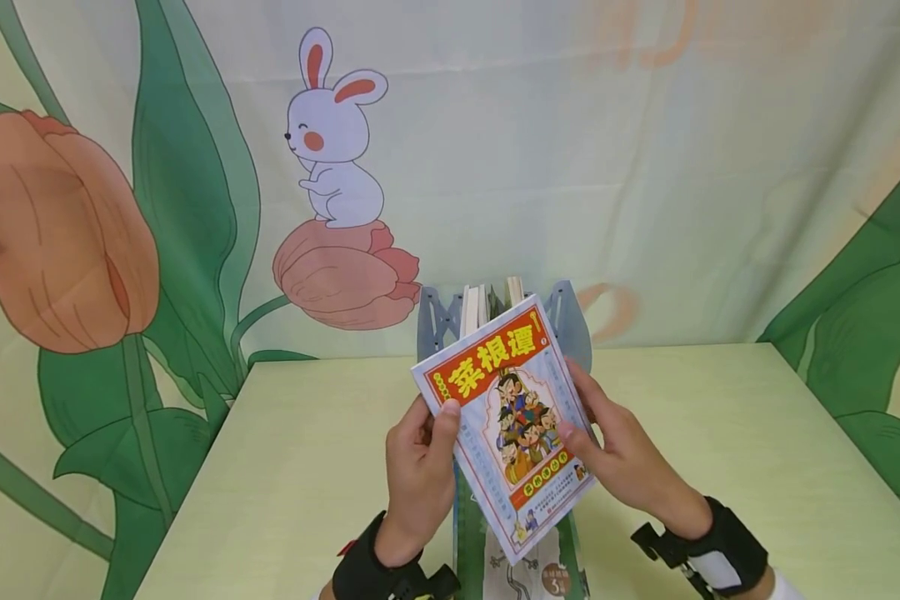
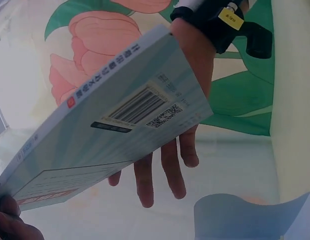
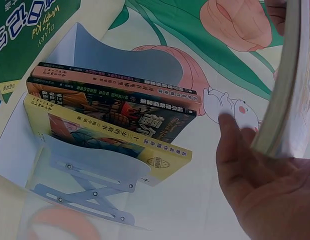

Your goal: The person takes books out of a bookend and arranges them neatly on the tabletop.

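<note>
Both hands hold a thin comic book [image 1: 525,433], tilted, with a red and yellow title band and cartoon figures on its front cover. My left hand [image 1: 420,467] grips the left edge, thumb on the cover and fingers behind. My right hand [image 1: 630,454] pinches the right edge, its thumb also on the front. The back cover [image 2: 140,115], with a barcode, shows in the left wrist view; there, the right hand's fingers [image 2: 170,170] extend behind the book. Below the held book lies a green book [image 1: 468,533], partly hidden; the right wrist view shows "Diary of a Wimpy Kid" on it.
Behind the held book stands a blue-grey expandable bookend [image 1: 573,325]. Several upright books, including a yellow one [image 3: 160,157], stand between its sides. A pale yellow table [image 1: 285,467] meets a curtain [image 1: 682,208] printed with tulips and a rabbit.
</note>
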Demonstrator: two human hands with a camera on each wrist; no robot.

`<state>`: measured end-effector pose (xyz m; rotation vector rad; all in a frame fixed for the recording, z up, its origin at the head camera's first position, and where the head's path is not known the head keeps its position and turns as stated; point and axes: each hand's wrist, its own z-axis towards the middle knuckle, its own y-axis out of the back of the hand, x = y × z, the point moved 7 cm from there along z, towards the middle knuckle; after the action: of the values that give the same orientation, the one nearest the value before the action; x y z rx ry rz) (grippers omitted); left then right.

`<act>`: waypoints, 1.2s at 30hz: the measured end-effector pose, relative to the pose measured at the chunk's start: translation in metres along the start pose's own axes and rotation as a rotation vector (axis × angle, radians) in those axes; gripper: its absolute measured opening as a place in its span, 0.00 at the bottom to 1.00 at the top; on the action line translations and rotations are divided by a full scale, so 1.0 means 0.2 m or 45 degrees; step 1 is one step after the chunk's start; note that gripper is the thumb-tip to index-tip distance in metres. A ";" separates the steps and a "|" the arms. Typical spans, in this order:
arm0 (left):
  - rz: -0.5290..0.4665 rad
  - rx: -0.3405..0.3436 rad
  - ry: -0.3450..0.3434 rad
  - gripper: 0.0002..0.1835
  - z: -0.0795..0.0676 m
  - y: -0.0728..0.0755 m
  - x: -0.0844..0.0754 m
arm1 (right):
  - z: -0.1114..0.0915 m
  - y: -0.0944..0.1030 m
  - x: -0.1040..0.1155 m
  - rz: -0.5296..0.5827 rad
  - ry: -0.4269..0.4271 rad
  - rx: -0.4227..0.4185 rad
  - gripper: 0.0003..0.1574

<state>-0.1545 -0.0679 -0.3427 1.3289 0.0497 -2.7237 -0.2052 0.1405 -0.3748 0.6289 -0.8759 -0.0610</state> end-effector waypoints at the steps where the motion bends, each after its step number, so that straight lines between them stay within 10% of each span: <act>1: -0.009 -0.003 0.014 0.16 0.00 0.00 0.01 | 0.00 -0.01 -0.01 0.024 -0.010 0.016 0.46; 22: -0.101 -0.057 0.271 0.16 -0.02 0.04 0.12 | -0.03 -0.04 -0.01 0.288 -0.095 0.149 0.28; 36: -0.156 -0.041 0.365 0.17 -0.03 0.04 0.18 | -0.04 -0.03 -0.01 0.307 -0.129 0.031 0.19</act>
<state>-0.1711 -0.0775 -0.3740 1.7493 0.2037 -2.5903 -0.1996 0.1397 -0.3844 0.5426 -1.0463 0.1366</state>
